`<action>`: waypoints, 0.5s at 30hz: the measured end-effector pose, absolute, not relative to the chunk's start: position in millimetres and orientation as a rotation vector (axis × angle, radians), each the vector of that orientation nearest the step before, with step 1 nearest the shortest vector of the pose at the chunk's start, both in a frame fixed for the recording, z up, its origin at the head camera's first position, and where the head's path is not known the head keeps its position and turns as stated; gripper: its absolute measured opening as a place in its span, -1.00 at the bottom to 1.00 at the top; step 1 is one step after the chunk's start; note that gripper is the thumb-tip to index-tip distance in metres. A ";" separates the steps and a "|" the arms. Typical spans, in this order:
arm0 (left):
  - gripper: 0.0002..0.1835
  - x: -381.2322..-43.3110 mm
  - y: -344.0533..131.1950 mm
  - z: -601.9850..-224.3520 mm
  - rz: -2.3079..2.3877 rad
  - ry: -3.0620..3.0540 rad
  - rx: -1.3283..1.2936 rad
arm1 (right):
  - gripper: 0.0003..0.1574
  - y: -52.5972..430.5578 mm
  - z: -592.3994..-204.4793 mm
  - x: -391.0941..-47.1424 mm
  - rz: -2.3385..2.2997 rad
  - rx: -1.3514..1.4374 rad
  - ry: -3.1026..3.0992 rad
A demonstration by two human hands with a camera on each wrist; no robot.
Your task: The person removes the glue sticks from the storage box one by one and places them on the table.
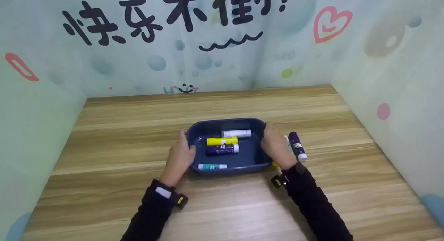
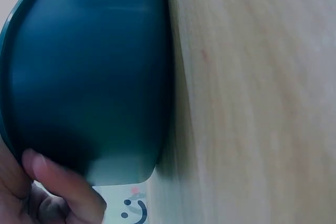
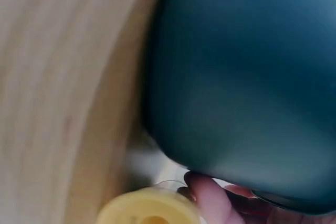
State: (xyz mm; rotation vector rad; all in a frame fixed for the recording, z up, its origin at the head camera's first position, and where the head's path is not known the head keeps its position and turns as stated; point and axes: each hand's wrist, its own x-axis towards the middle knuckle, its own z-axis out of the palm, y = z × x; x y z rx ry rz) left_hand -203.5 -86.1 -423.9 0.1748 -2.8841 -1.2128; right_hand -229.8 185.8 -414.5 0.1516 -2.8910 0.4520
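My two hands hold a dark blue tray (image 1: 249,156) in the lower middle of the head view. My left hand (image 1: 179,157) is curled round its left end, thumb at the rim; my right hand (image 1: 276,146) grips its right end. I cannot tell whether the tray's base touches the counter (image 1: 104,140), which is wood-grained.

Four small things lie sideways in the tray. A white stick (image 1: 237,134) is uppermost in the frame; below it is a yellow stick (image 1: 222,141), with a purple stick (image 1: 221,150) just beneath. A teal and white tube (image 1: 212,166) lies apart, at the tray's lower left.

Right of my right hand, a second purple stick (image 1: 297,144) with a white end lies slanted on the counter. Beside it, partly hidden by my hand, is a pale item (image 1: 287,142); a bit of something yellow (image 1: 274,163) shows near my right wrist.

My sleeves (image 1: 145,213) are black. Behind, a pale wall (image 1: 131,67) carries large black Chinese characters along the top of the frame.
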 end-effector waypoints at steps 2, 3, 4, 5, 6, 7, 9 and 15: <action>-0.43 -201.5 -83.8 -422.8 -1.108 -2.873 0.151 | -0.67 184.9 -417.2 -229.4 0.422 0.141 -2.856; -0.41 -200.4 -82.6 -422.4 -1.034 -2.862 0.120 | -0.67 184.9 -418.3 -229.6 0.406 0.138 -2.844; -0.40 -199.5 -81.3 -422.0 -0.954 -2.838 0.077 | -0.67 185.1 -419.5 -229.9 0.398 0.140 -2.836; -0.39 -198.8 -80.3 -421.9 -0.860 -2.805 0.016 | -0.67 185.1 -420.6 -230.2 0.388 0.141 -2.830; -0.40 -198.2 -79.2 -421.6 -0.771 -2.768 -0.051 | -0.66 185.0 -420.9 -230.3 0.386 0.143 -2.826; -0.43 -197.7 -78.2 -421.3 -0.687 -2.728 -0.126 | -0.66 185.3 -421.8 -230.8 0.388 0.152 -2.821; -0.51 -197.8 -76.3 -421.2 -0.553 -2.643 -0.307 | -0.65 185.6 -423.1 -231.5 0.394 0.165 -2.815; -0.68 -199.4 -71.3 -420.5 -0.612 -2.705 -0.644 | -0.67 185.7 -425.4 -231.3 0.416 0.206 -2.766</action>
